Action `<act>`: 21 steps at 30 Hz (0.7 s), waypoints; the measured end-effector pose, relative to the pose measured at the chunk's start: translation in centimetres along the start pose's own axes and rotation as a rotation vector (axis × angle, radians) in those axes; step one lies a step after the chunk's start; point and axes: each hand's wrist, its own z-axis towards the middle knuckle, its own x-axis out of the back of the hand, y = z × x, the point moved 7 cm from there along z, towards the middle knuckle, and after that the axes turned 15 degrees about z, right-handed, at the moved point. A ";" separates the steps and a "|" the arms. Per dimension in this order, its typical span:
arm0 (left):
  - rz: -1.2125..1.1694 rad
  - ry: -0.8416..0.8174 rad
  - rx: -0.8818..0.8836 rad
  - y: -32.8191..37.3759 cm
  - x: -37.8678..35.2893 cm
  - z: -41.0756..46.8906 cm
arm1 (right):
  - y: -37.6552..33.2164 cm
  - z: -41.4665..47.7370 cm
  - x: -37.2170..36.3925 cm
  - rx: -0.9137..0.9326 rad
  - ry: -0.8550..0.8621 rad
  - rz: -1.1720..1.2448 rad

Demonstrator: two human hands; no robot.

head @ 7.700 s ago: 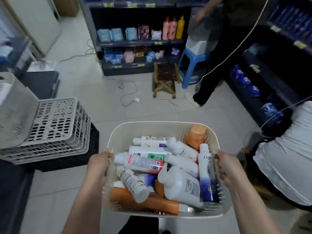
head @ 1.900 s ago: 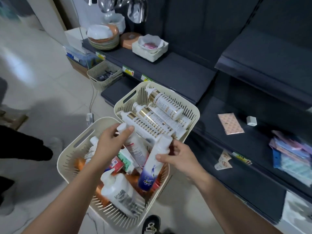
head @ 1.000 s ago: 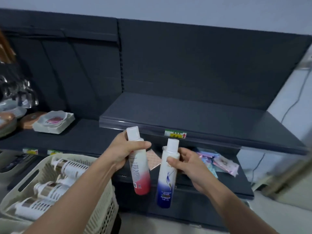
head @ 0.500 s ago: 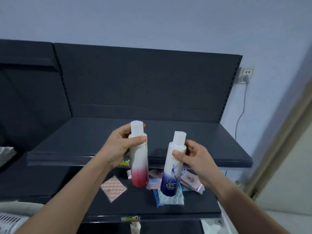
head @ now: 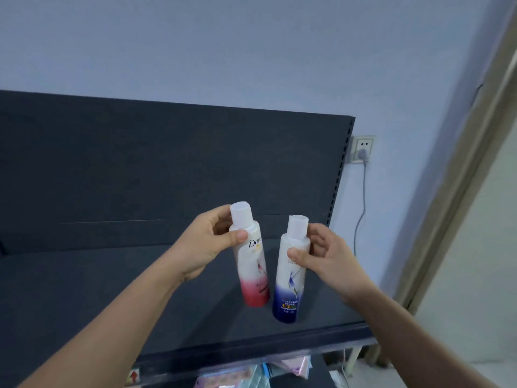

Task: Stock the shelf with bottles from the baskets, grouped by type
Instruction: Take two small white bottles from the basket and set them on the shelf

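While both hands are raised in front of the dark shelf, each one grips a bottle near its top. The left hand curls round the shoulder of the pink Dove bottle, with its thumb pressed across the front just under the cap and its fingers wrapped behind the neck. The right hand holds the blue bottle the same way, thumb on the upper front and fingers bent behind the cap. Both bottles are slim, smooth plastic cylinders with rounded shoulders and flat-topped white caps; one fades from white down to deep pink, the other from white down to dark blue, and each bears a thin printed figure on its front. They stand nearly upright and just beside each other, slightly tilted, over the right part of the shelf board; whether their bases touch the board cannot be told. The board is flat, matt and dark grey, with a plain back panel of the same finish rising behind it. On the pale wall to the right, a white wall socket carries a plug with a thin grey cable hanging down. Glossy packets show under the shelf edge.
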 end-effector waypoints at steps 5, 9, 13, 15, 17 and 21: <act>0.091 -0.068 -0.031 -0.8 -2.1 5.0 | 0.8 3.6 3.6 0.027 0.088 -0.093; 0.144 -0.095 -0.022 -2.2 -4.1 8.5 | 1.7 5.7 6.3 0.030 0.141 -0.183; 0.172 -0.085 -0.001 -3.9 -6.0 12.0 | 2.9 8.1 9.5 0.010 0.171 -0.232; 0.187 -0.075 -0.001 -4.6 -7.0 13.8 | 3.5 9.6 11.0 -0.001 0.169 -0.259; 0.195 -0.058 0.011 -5.4 -8.0 15.6 | 4.1 11.1 12.3 -0.017 0.160 -0.279; 0.206 -0.034 0.030 -6.7 -9.9 18.9 | 4.9 14.5 14.7 -0.019 0.121 -0.337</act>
